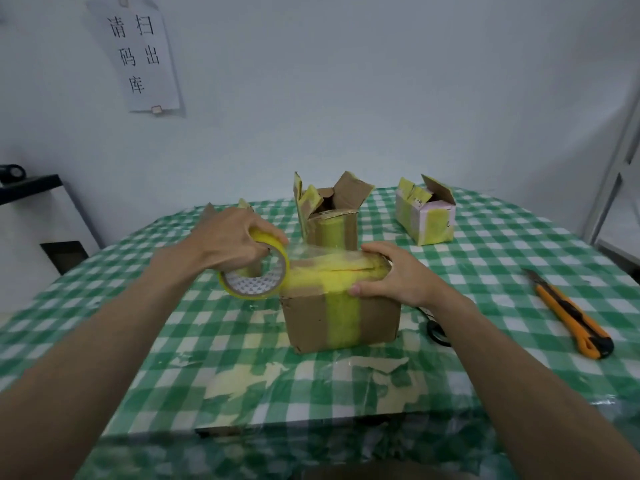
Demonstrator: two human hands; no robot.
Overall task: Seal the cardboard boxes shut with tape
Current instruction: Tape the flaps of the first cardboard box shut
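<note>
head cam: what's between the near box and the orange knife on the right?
The right hand and forearm, resting on the near box, cross that stretch, with a dark scissors handle on the tablecloth beneath. Bare cloth up to the knife. Head view.

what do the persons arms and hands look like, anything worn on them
Both arms are bare as far up as the head view shows: no sleeves, gloves, watch or bracelets visible. The left hand and the right hand show no rings on the fingers in view, and the nails look short and unpainted.
</note>
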